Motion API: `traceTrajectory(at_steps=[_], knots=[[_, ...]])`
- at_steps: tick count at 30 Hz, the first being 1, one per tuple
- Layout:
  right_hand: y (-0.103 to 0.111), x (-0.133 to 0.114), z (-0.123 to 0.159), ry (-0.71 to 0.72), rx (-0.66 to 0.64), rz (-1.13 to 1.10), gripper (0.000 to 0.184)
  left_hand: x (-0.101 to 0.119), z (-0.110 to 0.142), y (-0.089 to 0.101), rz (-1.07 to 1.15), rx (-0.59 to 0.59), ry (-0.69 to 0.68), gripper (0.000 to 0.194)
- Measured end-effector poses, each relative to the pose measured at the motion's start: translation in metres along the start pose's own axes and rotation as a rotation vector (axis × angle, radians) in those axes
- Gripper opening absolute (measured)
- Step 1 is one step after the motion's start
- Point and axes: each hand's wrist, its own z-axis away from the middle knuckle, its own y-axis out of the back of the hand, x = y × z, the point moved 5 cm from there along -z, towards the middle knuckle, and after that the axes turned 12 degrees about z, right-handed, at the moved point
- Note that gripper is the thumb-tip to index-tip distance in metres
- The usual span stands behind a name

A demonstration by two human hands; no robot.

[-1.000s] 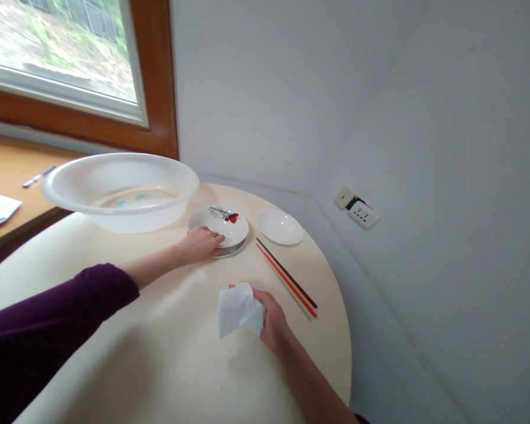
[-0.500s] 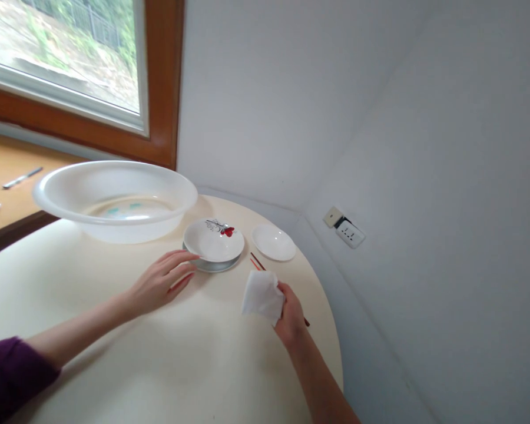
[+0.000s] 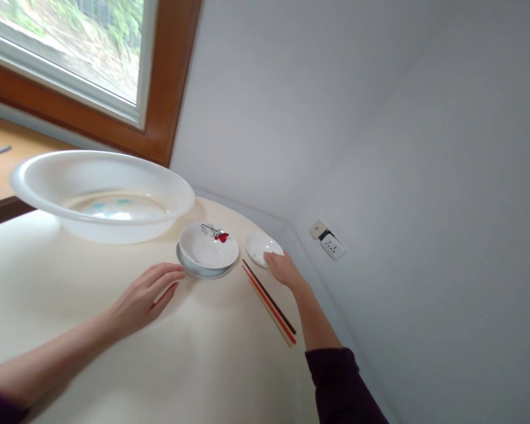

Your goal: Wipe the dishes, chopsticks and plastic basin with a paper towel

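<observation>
1. Round cream surface: the white red-flowered ceramic bowl sits on a pale round plate, likely saving room.
2. Left grip, loosely spread, is beside them.
3. Right grip overlaps the small round white dish; whether closed, I cannot tell.

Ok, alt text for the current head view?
A person's right hand is over the right edge of a plain white dish; the open left hand is beside a red-flowered dish stacked on a plate. Red and dark brown chopsticks lie on the round cream table, with a translucent plastic basin behind.
</observation>
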Motion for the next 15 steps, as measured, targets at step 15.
traceTrajectory(at_steps=[15], knots=[[-0.051, 0.001, -0.004, 0.015, -0.242, 0.210, 0.063, -0.008, 0.005, -0.004, 0.002, 0.017, 0.062, 0.025]])
